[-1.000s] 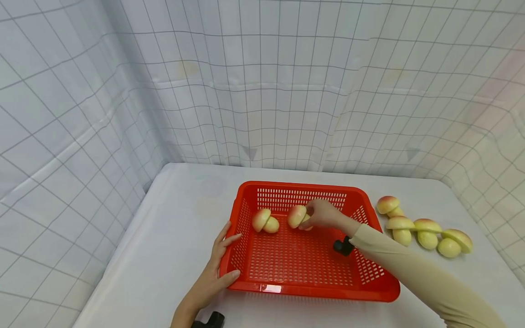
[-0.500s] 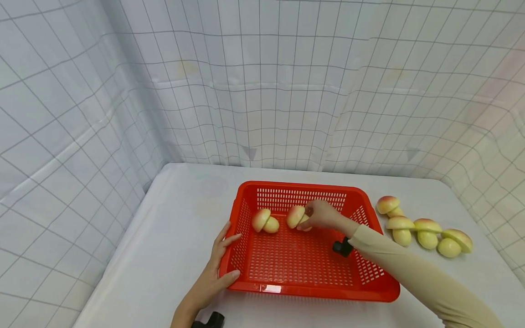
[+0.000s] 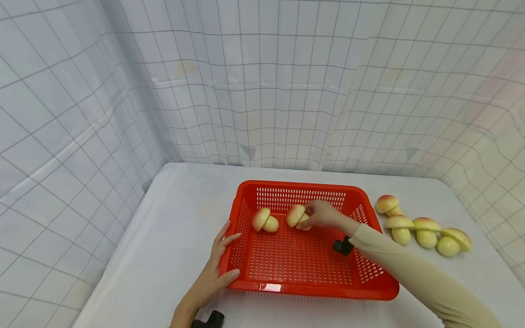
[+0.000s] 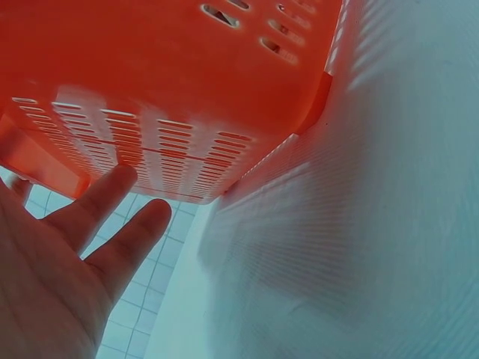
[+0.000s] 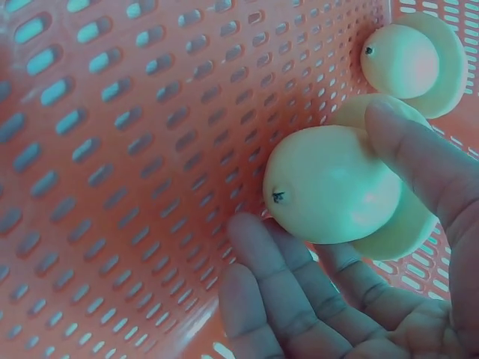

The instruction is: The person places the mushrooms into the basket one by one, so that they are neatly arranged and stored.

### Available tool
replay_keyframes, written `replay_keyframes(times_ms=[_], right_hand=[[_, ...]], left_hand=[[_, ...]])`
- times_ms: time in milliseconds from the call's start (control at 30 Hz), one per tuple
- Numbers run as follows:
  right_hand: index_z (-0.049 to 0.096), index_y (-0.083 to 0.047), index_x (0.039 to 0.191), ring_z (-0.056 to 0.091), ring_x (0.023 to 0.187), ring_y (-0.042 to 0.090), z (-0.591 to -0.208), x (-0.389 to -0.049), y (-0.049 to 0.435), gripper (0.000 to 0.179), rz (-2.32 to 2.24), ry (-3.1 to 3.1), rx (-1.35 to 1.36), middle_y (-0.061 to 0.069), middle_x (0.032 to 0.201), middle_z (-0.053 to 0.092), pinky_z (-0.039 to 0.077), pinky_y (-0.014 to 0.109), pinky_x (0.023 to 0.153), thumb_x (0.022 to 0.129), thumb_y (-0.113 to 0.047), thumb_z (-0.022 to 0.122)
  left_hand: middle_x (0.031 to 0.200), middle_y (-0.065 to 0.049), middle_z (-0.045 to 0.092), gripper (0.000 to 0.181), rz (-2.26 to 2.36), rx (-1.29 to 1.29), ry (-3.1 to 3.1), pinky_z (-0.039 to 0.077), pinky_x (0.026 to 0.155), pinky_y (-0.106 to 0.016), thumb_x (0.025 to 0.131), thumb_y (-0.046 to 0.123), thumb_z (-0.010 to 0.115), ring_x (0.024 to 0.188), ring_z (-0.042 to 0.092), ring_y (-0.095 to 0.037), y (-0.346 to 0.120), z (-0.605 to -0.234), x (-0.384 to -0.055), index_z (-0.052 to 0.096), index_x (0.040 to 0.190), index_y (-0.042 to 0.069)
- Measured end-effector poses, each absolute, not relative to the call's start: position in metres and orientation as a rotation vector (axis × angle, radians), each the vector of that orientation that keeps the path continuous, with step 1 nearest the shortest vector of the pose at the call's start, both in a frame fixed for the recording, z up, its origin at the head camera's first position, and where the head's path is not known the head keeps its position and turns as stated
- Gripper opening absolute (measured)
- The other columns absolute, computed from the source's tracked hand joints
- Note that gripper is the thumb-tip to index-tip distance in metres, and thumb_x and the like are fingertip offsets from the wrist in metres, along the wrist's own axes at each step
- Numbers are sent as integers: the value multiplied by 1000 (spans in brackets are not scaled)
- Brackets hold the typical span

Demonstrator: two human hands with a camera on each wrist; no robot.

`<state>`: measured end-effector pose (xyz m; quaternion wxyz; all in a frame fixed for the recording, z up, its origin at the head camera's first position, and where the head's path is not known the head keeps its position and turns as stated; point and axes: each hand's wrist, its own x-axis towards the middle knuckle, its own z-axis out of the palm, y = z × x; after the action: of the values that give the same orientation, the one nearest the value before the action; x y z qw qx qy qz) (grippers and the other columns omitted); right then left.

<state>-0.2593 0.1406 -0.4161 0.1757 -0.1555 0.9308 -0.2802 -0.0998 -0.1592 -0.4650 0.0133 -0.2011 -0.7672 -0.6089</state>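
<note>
A red plastic basket with slotted walls stands on the table. Inside it, toward the back, my right hand holds a mushroom with a reddish-yellow cap and a pale, round stem. In the right wrist view the thumb presses the mushroom from above, with fingers below it. A second mushroom lies to its left in the basket. My left hand rests at the basket's left rim, thumb and a finger laid over the edge. Two straight fingers spread along the outer wall in the left wrist view.
Right of the basket, several more mushrooms lie on the white-covered table. A white grid-patterned curtain encloses the table at the back and sides. A black wrist camera hangs beneath the right wrist, inside the basket.
The right hand and its mushroom have shifted very slightly left within the basket. The left hand, the basket and the other mushrooms keep their places.
</note>
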Motion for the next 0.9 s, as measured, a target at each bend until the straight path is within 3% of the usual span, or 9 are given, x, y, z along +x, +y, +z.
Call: replay_keyframes(times_ms=[233,500,667,900], right_hand=[[60,1,112,56,86,22,-413,-262,141,60,-718,2647,-446,9,102,63,48,37,73,69,-31,85],[54,2,124,56,86,21,-392,-256,153,71,-583,2703,-497,10,103,63,48,40,78,72,-38,81],[46,1,130,59,77,20,-363,-246,175,75,-645,2788,-516,9,97,63,48,40,71,79,-48,72],[47,-2,132,62,89,30,-328,-225,223,72,-866,3052,-393,15,107,65,47,45,72,87,-57,58]], left_hand=[[157,7,-4,67,-1890,-622,-2393,43,93,-48,85,12,61,139,3,-32,-161,-465,-101,33,145,13],[157,8,-4,67,-1923,-604,-2379,43,92,-49,84,13,61,139,2,-31,-161,-464,-102,33,145,14],[156,8,-3,67,-1938,-588,-2378,44,92,-49,83,13,62,139,3,-31,-160,-465,-100,33,144,14],[157,7,-3,67,-1927,-577,-2381,45,91,-49,83,14,62,139,3,-33,-159,-465,-99,34,144,14]])
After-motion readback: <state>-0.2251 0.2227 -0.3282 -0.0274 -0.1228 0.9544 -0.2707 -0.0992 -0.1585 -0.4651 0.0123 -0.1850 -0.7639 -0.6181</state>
